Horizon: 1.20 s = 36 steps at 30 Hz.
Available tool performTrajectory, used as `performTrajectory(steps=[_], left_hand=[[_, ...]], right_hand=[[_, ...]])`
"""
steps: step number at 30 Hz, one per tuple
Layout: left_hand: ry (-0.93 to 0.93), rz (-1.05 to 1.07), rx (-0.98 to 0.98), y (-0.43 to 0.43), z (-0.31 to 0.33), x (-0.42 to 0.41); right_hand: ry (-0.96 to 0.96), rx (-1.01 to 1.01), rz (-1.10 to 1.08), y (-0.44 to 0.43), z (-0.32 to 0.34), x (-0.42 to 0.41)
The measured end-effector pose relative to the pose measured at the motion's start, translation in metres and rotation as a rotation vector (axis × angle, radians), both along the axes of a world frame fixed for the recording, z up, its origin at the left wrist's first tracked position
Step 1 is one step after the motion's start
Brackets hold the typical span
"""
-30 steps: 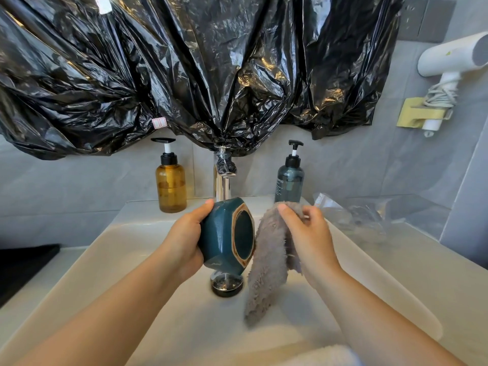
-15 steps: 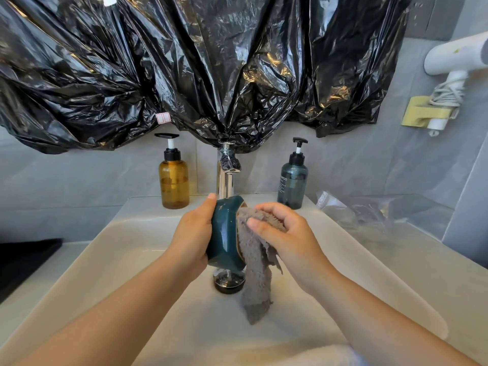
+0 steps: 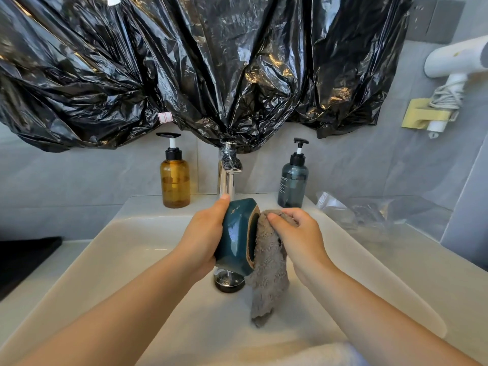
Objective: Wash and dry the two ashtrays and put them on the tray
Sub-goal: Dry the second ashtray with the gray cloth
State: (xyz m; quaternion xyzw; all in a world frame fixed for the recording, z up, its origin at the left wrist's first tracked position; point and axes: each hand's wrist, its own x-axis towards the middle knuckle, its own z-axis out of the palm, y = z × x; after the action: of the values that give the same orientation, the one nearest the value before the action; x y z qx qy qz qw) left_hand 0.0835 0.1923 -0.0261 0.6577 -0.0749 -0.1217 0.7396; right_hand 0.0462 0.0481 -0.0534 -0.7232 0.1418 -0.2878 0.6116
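Frame centre: left hand grips teal ashtray on edge over sink; right hand, clutching grey cloth, now pressed into bowl, apart a second ago; drying under way.

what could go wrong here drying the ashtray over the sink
1. The glossy ashtray is held on its side by the left hand alone above the hard sink; pushing with the cloth could knock it loose and chip it.
2. The cloth's tail hangs from the right hand down near the drain; it may soak up water and re-wet the ashtray.
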Motion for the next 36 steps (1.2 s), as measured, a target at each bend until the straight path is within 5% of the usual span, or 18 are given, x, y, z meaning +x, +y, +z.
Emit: performTrajectory(steps=[4,8,11,15,22,29,31,36], left_hand=[[0.017,0.013,0.042,-0.002,-0.005,0.002],[0.058,0.093,-0.018,0.004,-0.003,0.006],[0.054,0.138,-0.035,0.010,0.001,0.008],[0.046,0.178,0.004,0.017,0.007,0.012],[-0.008,0.156,0.214,0.019,-0.002,0.016],[-0.070,0.092,0.371,0.013,-0.007,0.016],[-0.057,0.073,0.383,0.013,-0.007,0.015],[-0.047,-0.012,0.387,0.016,-0.005,0.006]], right_hand=[[-0.190,-0.109,0.034,0.007,0.008,-0.008],[-0.201,-0.236,0.301,0.016,0.012,-0.021],[-0.006,-0.308,0.424,0.011,0.014,-0.028],[0.142,-0.253,0.128,-0.015,0.008,-0.025],[0.749,-0.809,0.211,-0.025,-0.015,-0.018],[0.941,-0.972,0.167,-0.016,-0.024,-0.004],[0.941,-0.944,0.158,-0.015,-0.024,-0.003],[0.793,-0.489,0.264,-0.022,-0.019,-0.017]])
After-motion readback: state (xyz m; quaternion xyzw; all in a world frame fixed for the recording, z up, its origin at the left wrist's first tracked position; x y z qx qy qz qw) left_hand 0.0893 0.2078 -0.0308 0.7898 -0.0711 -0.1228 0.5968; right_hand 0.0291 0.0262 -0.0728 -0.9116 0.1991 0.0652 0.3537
